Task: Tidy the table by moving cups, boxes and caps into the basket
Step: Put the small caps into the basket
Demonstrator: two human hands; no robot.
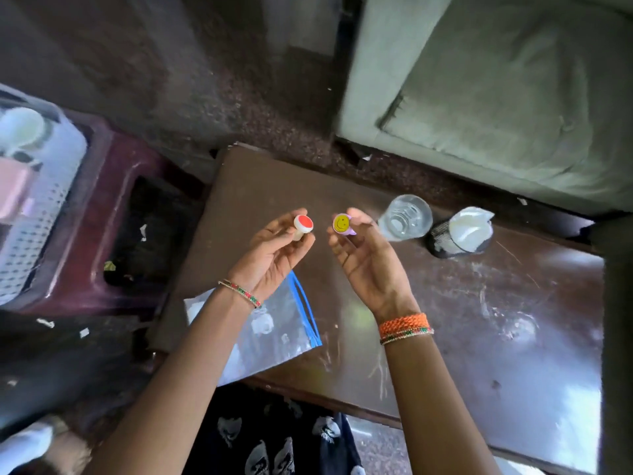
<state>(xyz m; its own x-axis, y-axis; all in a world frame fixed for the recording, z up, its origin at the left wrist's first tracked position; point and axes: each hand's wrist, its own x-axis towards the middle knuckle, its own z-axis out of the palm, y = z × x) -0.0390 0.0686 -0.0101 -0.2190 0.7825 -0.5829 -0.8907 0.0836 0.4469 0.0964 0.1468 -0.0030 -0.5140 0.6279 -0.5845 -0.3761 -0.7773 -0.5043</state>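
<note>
My left hand (274, 250) pinches a small white cap with a red top (303, 225) above the brown table (462, 303). My right hand (364, 255) pinches a purple cap with a yellow smiley face (341, 223) beside it. Both are raised over the table's far half. A clear plastic cup (406, 217) stands just right of my right hand. The white perforated basket (37, 207) sits at the far left on a maroon stool (113, 214), holding a white cup and a pink box.
A black mesh holder with white paper in it (459, 236) stands right of the clear cup. A zip bag with a blue seal (270, 334) lies under my left forearm at the table's near left edge. A grey-green cushion (496, 90) lies beyond the table.
</note>
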